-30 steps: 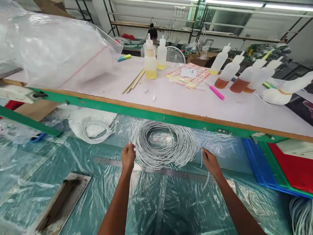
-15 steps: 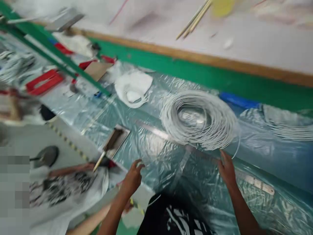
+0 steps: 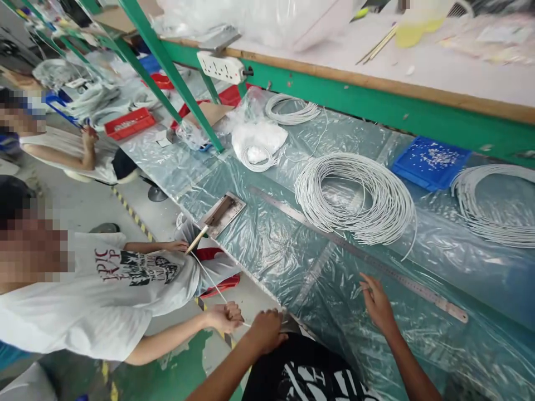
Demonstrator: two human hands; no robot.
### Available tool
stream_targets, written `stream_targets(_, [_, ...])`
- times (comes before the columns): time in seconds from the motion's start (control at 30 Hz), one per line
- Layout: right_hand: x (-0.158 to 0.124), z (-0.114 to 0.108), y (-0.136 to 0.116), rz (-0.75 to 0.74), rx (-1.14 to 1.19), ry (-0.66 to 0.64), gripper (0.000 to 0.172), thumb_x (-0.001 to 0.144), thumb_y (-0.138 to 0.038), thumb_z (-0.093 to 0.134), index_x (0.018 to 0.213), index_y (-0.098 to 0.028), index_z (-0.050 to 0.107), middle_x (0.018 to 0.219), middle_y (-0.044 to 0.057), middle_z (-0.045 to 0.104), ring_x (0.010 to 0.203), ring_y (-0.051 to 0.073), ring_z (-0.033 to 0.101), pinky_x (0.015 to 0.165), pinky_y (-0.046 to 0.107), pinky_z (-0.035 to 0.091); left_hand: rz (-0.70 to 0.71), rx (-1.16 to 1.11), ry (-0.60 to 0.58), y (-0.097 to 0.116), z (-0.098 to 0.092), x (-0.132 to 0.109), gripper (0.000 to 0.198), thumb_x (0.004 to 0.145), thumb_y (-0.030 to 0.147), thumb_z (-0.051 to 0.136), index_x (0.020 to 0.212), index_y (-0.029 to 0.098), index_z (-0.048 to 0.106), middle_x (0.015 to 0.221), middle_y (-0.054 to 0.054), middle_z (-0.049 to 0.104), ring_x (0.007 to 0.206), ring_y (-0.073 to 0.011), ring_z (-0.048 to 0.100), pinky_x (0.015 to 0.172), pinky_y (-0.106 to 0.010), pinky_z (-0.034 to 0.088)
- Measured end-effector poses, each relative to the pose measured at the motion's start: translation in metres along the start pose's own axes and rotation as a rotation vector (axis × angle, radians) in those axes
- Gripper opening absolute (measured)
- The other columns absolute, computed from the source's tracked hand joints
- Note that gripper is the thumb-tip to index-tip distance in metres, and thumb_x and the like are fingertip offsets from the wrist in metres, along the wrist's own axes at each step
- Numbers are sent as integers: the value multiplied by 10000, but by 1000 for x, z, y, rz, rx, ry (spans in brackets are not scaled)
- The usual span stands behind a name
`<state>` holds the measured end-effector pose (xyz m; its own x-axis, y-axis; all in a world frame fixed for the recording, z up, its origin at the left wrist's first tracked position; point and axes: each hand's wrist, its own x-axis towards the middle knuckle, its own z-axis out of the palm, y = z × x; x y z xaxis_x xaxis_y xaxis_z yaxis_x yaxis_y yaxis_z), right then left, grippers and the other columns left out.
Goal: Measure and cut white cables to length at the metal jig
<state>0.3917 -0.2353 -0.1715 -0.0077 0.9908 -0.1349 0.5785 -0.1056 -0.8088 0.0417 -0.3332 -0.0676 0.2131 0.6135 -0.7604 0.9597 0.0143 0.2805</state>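
My left hand (image 3: 267,329) is closed in front of my black shirt, its fingers wrapped round a thin white cable (image 3: 211,281). That cable runs left through another person's fist (image 3: 227,317) toward a wooden-handled tool at the table edge. Over the plastic-covered table (image 3: 276,250) hangs my right hand (image 3: 377,303), fingers apart and nothing seen in them. A long steel ruler (image 3: 376,267) lies just beyond it. Behind the ruler rests a large coil of white cable (image 3: 397,206), with one loose end pointing toward my right hand.
A metal block (image 3: 236,209) with the wooden-handled tool (image 3: 196,239) sits at the left table edge. Further back are a blue tray (image 3: 422,172) with small white bits, a second coil (image 3: 480,217), a white bag (image 3: 259,136) and a green post (image 3: 184,89). People are on the left.
The view has shifted left. My left hand has come down toward my body and closed on the thin cable. My right hand has moved away from the large coil.
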Motion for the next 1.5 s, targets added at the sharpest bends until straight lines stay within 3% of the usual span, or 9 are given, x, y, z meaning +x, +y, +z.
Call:
stream_targets(0.1, [-17, -21, -1, -29, -3, 8, 474, 950, -499, 376, 1272, -231, 598, 1246, 134, 605, 1022, 253, 684, 845, 434, 588, -35, 128, -112, 22, 12, 0, 265, 889, 194, 509, 1053, 124, 704, 1092, -208, 711, 1045, -343, 678, 875, -447, 520])
stream_targets(0.3, [-78, -77, 19, 13, 2, 76, 454, 941, -521, 409, 1244, -258, 621, 1216, 120, 633, 981, 262, 704, 772, 401, 608, 103, 14, 156, 14, 27, -19, 408, 1011, 386, 287, 964, 212, 654, 866, -100, 720, 856, -251, 692, 766, -320, 481])
stream_targets(0.43, [-117, -137, 32, -7, -112, 298, 396, 954, -449, 389, 1210, -258, 624, 1223, 104, 635, 1033, 246, 669, 896, 426, 560, 209, -149, 286, 42, 25, -6, 465, 1012, 444, 232, 856, 227, 613, 747, -60, 667, 770, -234, 663, 720, -296, 448])
stream_targets(0.53, [-143, -191, 52, 30, -243, 583, 373, 939, -387, 380, 1139, -214, 643, 1171, 128, 651, 1111, 278, 610, 983, 483, 497, 359, -237, 259, 106, 21, 28, 434, 1011, 444, 252, 905, 244, 623, 768, -39, 669, 773, -219, 665, 729, -284, 440])
stream_targets(0.63, [-167, -230, 85, 192, -355, 773, 404, 923, -365, 351, 1113, -149, 635, 1128, 184, 644, 1117, 317, 577, 994, 529, 465, 485, -88, 161, 202, 33, 69, 424, 1015, 377, 269, 901, 225, 648, 798, -54, 682, 812, -236, 679, 743, -297, 434])
stream_targets(0.77, [-186, -236, 117, 373, -393, 750, 489, 945, -416, 352, 1268, -120, 570, 1101, 187, 659, 1006, 328, 627, 859, 474, 520, 569, 169, 49, 325, 73, 113, 381, 1011, 305, 328, 961, 203, 691, 888, -91, 720, 923, -264, 694, 776, -315, 442])
stream_targets(0.9, [-184, -226, 115, 610, -414, 621, 538, 1001, -390, 311, 1484, -159, 362, 1213, 187, 638, 894, 309, 675, 741, 412, 517, 624, 237, -39, 394, 107, 143, 346, 1002, 297, 383, 993, 192, 713, 966, -116, 741, 974, -259, 696, 794, -312, 460])
stream_targets(1.1, [-178, -234, 109, 644, -469, 568, 510, 1026, -369, 272, 1483, -153, 338, 1254, 177, 617, 948, 317, 668, 668, 373, 513, 675, 292, -113, 428, 120, 160, 407, 1021, 303, 314, 1107, 158, 684, 1008, -169, 735, 999, -301, 694, 805, -346, 470])
stream_targets(1.5, [-176, -236, 105, 706, -513, 508, 492, 1030, -342, 280, 1483, -149, 309, 1220, 165, 614, 982, 298, 653, 614, 328, 476, 712, 300, -183, 436, 114, 165, 356, 1001, 286, 355, 1095, 176, 681, 958, -130, 730, 951, -286, 686, 814, -343, 463])
